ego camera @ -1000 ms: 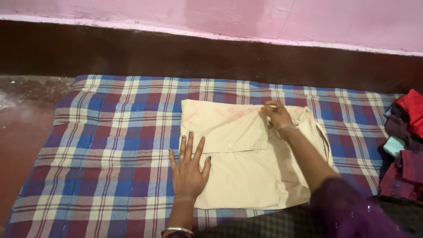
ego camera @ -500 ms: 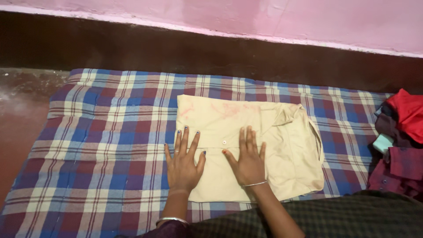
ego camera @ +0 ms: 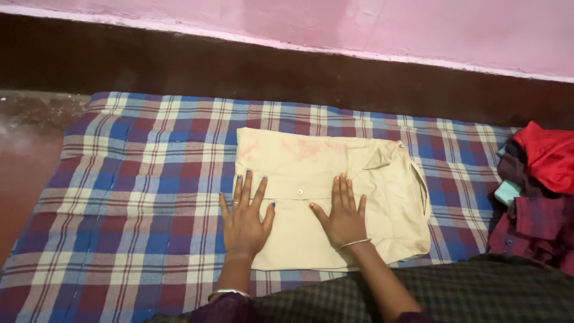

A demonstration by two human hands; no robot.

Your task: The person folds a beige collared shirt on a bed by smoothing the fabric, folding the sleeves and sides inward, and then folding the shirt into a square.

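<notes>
1. I see a folded cream cotton shirt lying flat in the middle of a quilted mat in blue, red and white checks, which is spread on the floor in front of a dark skirting band and a pink wall
2. I judge the shirt light, soft and limp: it will sag and lose its fold if lifted by one corner, and it should slide little on the quilted cloth under it
3. The best hold, to my eye, is along the folded edges, one at the left side and one at the right near the collar, with support spread under the layers; the small white button marks the placket running between the hands
4. My left hand lies palm down, fingers spread, across the shirt's left edge, partly on the mat
5. My right hand is likewise flat and open, fingers together, pressing the shirt's middle, a thin bangle on the wrist
6. Neither hand grips anything; both forearms reach forward from below
7. A heap of red and maroon clothes sits at the mat's right end, well apart from the hands
</notes>
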